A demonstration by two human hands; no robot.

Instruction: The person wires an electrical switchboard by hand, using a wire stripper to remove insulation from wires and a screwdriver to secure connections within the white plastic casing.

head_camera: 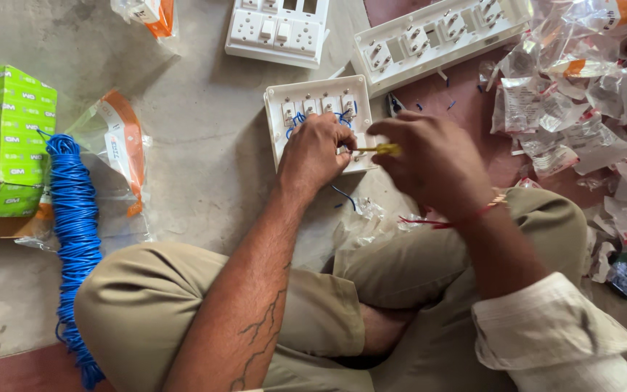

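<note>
A white square switch plate (324,91) lies back-side up on the floor, with blue wires (297,118) looped between its terminals. My left hand (316,151) rests on the plate and presses the wiring down. My right hand (429,163) is closed around a yellow-handled screwdriver (380,149), whose tip points left toward the plate under my left fingers. A red thread (466,215) circles my right wrist. I sit cross-legged in beige trousers just behind the plate.
A blue wire coil (74,218) lies at left beside a green box (5,131) and plastic bags (121,141). Two more white switch plates, a square one (279,29) and a long one (429,40), sit beyond. Several empty clear wrappers (575,109) pile at right. Small pliers (395,105) lie near the plate.
</note>
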